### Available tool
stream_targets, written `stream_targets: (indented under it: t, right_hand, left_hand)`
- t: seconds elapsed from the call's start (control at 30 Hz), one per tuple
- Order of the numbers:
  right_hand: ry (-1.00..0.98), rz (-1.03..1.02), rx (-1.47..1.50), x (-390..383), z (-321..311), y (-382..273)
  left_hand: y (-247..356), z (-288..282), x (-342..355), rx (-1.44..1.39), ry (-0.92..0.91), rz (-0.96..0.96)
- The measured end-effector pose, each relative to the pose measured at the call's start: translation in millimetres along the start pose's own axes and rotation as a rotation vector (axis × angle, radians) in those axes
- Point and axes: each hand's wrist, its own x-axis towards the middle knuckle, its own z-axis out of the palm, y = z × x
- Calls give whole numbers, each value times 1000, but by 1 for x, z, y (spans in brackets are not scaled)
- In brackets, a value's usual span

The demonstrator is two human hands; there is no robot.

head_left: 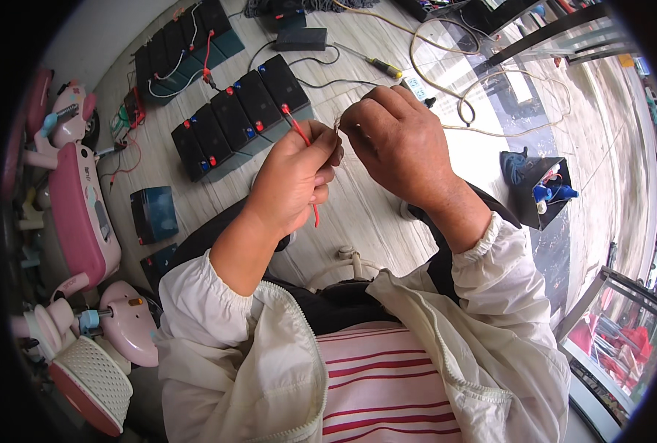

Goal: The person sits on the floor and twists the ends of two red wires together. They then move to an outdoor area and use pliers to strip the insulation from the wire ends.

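Grip, head view: two bare hands meet, fingertips close together, in front of the chest.
Left hand [288, 173]: thumb and forefinger pressed together, other fingers curled, pinching the red wire.
Red wire [299, 131]: inside the left grip; one end stands out ahead of it, by a red terminal [285, 109], touching or not I cannot tell; the other hangs out below the fingers.
Right hand [409, 144]: back turned up, fingers bent inward towards the left fingertips; its thumb is hidden, so I cannot tell how firmly it pinches.
Strand [336, 125]: thin, right between the two sets of fingertips; too small to tell which wire it belongs to.
Near batteries [226, 127]: a slanting row with black tops, left of the grip and just beyond it.
Far batteries [177, 52]: a second row, farther ahead and left, with white and red leads on top.
Loose battery [153, 214]: well left of the grip, and nearer the body.
Adapter [301, 39]: black, ahead of the grip, beyond the near batteries.
Screwdriver [384, 67]: yellow-handled, on the floor [365, 199], ahead of the right hand.
Pink toy [77, 214]: far left of the grip.
Box [541, 210]: dark, well right of the grip, blue items inside.
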Motion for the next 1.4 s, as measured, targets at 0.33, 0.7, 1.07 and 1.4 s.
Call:
stream_targets:
  t: [0.33,0.7,1.07,1.4]
  right_hand:
    - [75,-6,210,7,-6,2]
    - [-128,-58,120,2,-4,-1]
    - [-180,65,207,1,-4,0]
    - [-10,193,240,-4,17,-6]
  left_hand:
    - [-2,-7,0,465,81,127]
    - [-18,-12,6,760,95,228]
    - [-8,-8,0,869,87,156]
    - [-9,2,1,846,92,234]
